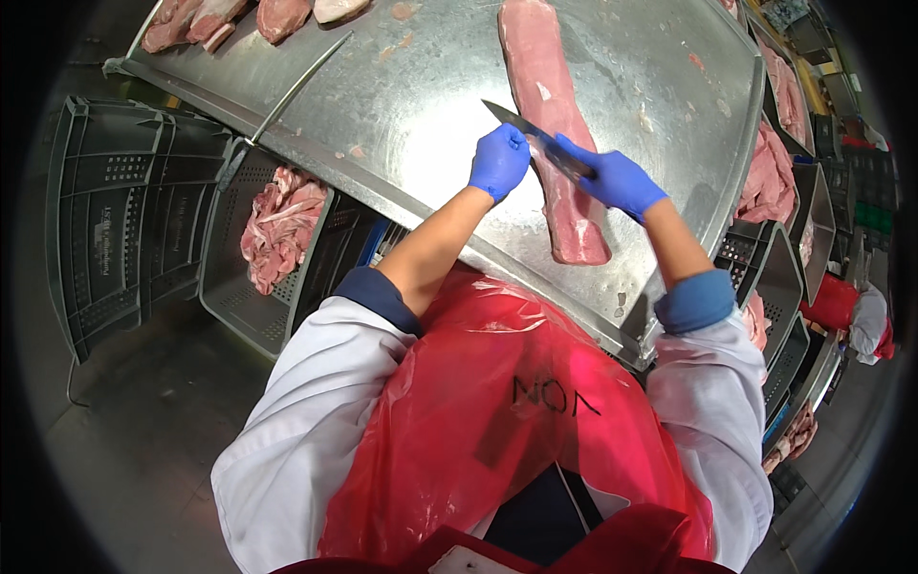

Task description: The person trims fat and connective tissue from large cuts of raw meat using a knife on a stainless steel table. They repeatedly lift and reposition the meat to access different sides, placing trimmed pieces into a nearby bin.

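Note:
A long pale-pink pork loin (552, 96) lies lengthwise on the steel table, its near end rounded. My right hand (620, 182), in a blue glove, grips a knife (513, 117) by its handle. The blade crosses over the loin, and its tip points to the far left past the meat. My left hand (501, 161), also gloved in blue, is closed in a fist at the loin's left edge, close beside the blade. Whatever its fingers pinch is hidden from view.
The steel table (421, 96) has a raised rim. A thin metal rod (301, 84) lies across its left edge. Meat pieces (283, 17) sit at the far left. Below stands a grey crate (215, 249) with meat trimmings (281, 230). Crates of meat (768, 177) line the right side.

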Available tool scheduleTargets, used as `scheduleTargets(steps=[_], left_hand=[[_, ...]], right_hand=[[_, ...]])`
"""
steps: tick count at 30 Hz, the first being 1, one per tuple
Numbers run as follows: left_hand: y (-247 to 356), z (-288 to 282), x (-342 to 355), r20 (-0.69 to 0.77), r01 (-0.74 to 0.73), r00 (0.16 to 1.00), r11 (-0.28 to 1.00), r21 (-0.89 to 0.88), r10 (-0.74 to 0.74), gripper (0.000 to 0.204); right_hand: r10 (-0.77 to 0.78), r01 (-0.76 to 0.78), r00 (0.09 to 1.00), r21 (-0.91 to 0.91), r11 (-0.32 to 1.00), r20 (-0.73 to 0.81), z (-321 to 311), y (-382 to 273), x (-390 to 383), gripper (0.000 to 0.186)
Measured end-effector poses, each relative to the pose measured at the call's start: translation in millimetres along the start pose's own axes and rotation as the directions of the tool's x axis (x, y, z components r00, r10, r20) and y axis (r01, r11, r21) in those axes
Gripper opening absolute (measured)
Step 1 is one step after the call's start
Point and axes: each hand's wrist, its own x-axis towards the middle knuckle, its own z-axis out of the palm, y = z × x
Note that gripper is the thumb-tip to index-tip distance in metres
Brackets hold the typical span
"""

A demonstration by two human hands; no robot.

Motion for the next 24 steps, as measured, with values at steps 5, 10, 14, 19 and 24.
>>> scheduleTargets(steps=[5, 10, 14, 19, 24], left_hand=[[1, -14, -5, 0.004, 0.038, 0.999, 0.999, -0.008, -0.038, 0.011], [9, -14, -5, 0.049, -0.037, 0.998, 0.999, -0.021, 0.038, 0.013], [12, -28, -10, 0.059, -0.018, 0.998, 1.000, -0.023, 0.019, 0.014], [28, -38, -17, 0.120, -0.011, 0.992, 0.986, -0.166, 0.031, 0.013], [18, -55, -21, 0.090, -0.080, 0.992, 0.995, -0.055, 0.085, 0.011]], right_hand=[[0.174, -0.222, 0.959, 0.208, 0.953, 0.223, -28, -11, -64, 0.074], [-0.081, 0.081, 0.997, 0.026, 0.996, -0.008, 4, 11, -25, 0.075], [0.127, -0.198, 0.957, 0.268, 0.943, 0.262, -25, 1, -80, 0.073], [0.052, -0.085, 0.979, 0.160, 0.983, 0.199, -19, -5, -58, 0.074], [0.171, -0.239, 0.898, 0.122, 0.963, 0.405, -26, -2, -102, 0.076]])
